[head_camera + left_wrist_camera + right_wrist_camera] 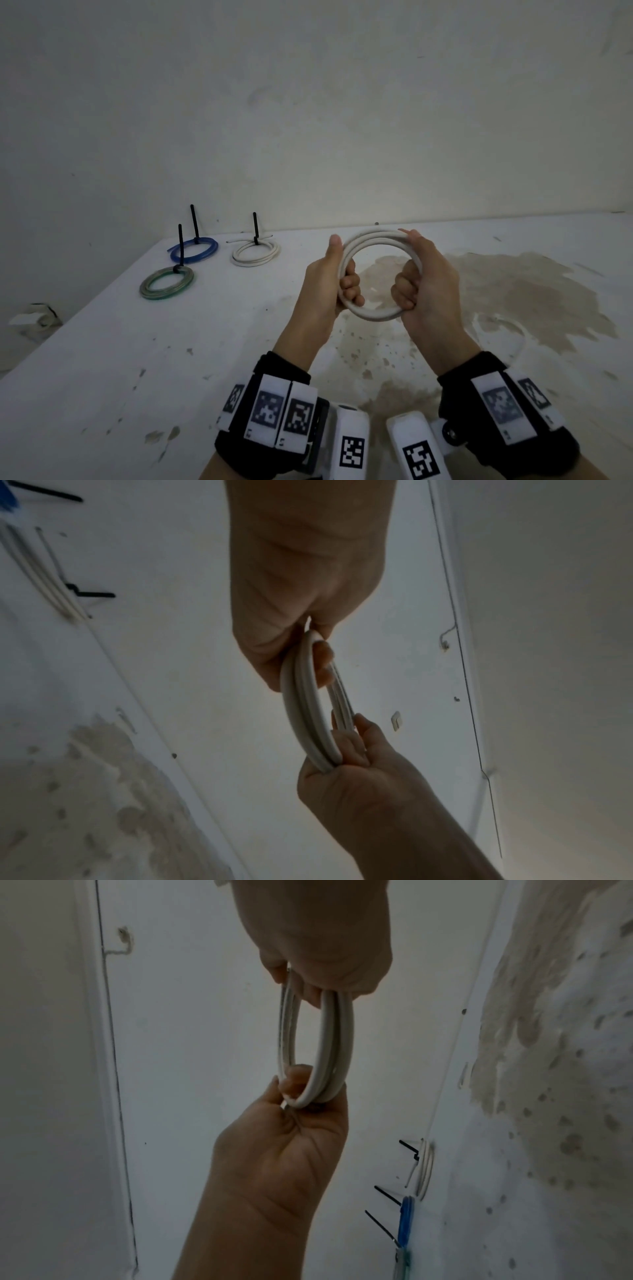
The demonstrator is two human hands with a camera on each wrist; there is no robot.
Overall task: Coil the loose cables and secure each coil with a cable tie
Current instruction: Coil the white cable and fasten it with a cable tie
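Both hands, left hand (pixel 325 274) and right hand (pixel 424 277), grip the upright white coil (pixel 376 236) at opposite sides.

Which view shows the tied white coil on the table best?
The head view: the tied white coil lies in full on the table, black tie upright. The right wrist view shows it edge-on; the left wrist view catches only a cropped part.

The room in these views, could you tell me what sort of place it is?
Probably a bare, unfinished room: a stained white table against a scuffed plaster wall, holding only tied cable coils.
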